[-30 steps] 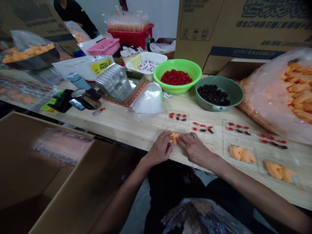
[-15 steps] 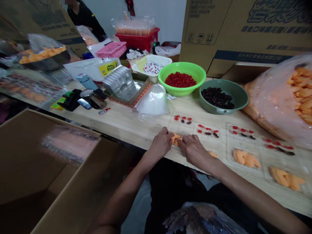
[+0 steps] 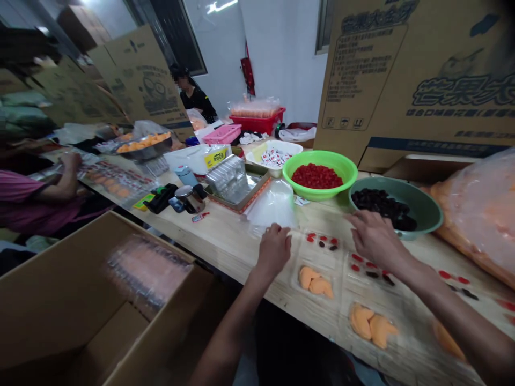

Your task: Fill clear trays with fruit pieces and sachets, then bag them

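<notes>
My left hand [image 3: 276, 246] is closed, fingers curled, at the front edge of a pile of clear plastic bags [image 3: 273, 206]. I cannot make out whether anything is between its fingertips. Above the clear trays my right hand [image 3: 374, 238] hovers with fingers loosely apart, slightly blurred, just in front of the grey-green bowl [image 3: 432, 214] of dark pieces [image 3: 380, 206]. Between and below the hands lies a clear tray [image 3: 295, 279] with orange shell-shaped pieces [image 3: 316, 281] and small red and dark pieces [image 3: 322, 240]. Similar filled trays continue to the right.
A bright green bowl [image 3: 353, 177] of red pieces stands behind the bags, beside a white basket [image 3: 295, 150] of small packets. A metal tin [image 3: 257, 187] holds clear trays. An open carton [image 3: 108, 279] sits lower left. Another person's arm [image 3: 64, 182] works at far left.
Both hands have left the orange pieces in the tray. My left hand moved up to the bags; my right hand moved up and right toward the dark pieces' bowl. The view has tilted up.
</notes>
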A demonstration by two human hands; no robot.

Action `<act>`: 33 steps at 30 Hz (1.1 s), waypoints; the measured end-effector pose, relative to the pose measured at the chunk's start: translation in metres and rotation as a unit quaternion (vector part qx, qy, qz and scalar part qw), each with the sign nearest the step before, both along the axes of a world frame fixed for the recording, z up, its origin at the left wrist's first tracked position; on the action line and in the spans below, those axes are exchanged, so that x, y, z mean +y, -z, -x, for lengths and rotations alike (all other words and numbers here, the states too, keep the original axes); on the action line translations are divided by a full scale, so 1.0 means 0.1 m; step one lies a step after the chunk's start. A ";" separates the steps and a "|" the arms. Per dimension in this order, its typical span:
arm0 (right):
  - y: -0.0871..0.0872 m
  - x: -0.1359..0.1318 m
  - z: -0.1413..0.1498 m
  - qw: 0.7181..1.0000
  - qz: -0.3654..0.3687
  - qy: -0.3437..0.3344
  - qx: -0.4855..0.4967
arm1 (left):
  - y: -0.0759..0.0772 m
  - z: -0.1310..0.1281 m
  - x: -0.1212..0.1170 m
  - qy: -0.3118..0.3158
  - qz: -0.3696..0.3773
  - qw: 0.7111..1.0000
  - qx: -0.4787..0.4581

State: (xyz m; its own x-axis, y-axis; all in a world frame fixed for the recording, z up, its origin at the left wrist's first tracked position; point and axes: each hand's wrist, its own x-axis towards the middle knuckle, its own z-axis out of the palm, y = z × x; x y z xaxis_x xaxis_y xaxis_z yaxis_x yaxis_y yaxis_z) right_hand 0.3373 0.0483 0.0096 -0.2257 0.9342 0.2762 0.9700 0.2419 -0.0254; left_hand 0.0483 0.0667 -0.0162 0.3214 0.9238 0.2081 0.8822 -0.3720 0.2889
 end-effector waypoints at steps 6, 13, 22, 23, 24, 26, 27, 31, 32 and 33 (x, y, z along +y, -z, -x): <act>-0.05 0.71 0.26 0.988 0.131 -0.081 0.007 | 0.12 -0.21 0.88 -0.009 0.052 0.995 0.086; 0.13 1.36 1.19 0.974 0.225 -0.014 0.025 | 0.36 0.05 0.78 -0.128 0.053 0.985 0.107; 0.50 1.73 1.61 0.969 0.236 0.029 0.069 | 0.53 -0.04 0.71 -0.161 -0.018 0.985 0.060; 0.50 1.73 1.62 0.969 0.236 0.026 0.072 | 0.53 -0.06 0.77 -0.169 -0.008 0.984 0.055; 0.51 1.72 1.62 0.968 0.237 0.023 0.075 | 0.51 -0.06 0.85 -0.184 0.006 0.982 0.044; 0.51 1.70 1.59 0.967 0.240 0.022 0.082 | 0.47 0.01 1.00 -0.227 0.038 0.973 0.014; 0.51 1.68 1.55 0.966 0.241 0.024 0.089 | 0.45 0.07 1.06 -0.251 0.050 0.967 -0.001; 0.46 1.63 1.30 0.955 0.254 0.033 0.150 | 0.43 0.41 1.14 -0.309 0.052 0.949 -0.028; 0.44 1.61 1.21 0.948 0.262 0.034 0.175 | 0.43 0.47 1.12 -0.309 0.049 0.949 -0.031; 0.41 1.58 1.12 0.940 0.272 0.034 0.204 | 0.44 0.51 1.08 -0.302 0.049 0.952 -0.032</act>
State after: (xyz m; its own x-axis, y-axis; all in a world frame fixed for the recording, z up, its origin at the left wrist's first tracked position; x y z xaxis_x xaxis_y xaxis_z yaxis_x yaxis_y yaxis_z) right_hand 0.2252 0.2062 -0.0316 -0.1387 0.9707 -0.1960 0.8658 0.0228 -0.4998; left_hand -0.0031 0.1747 -0.0600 -0.2841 0.9521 0.1133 0.9059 0.2278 0.3569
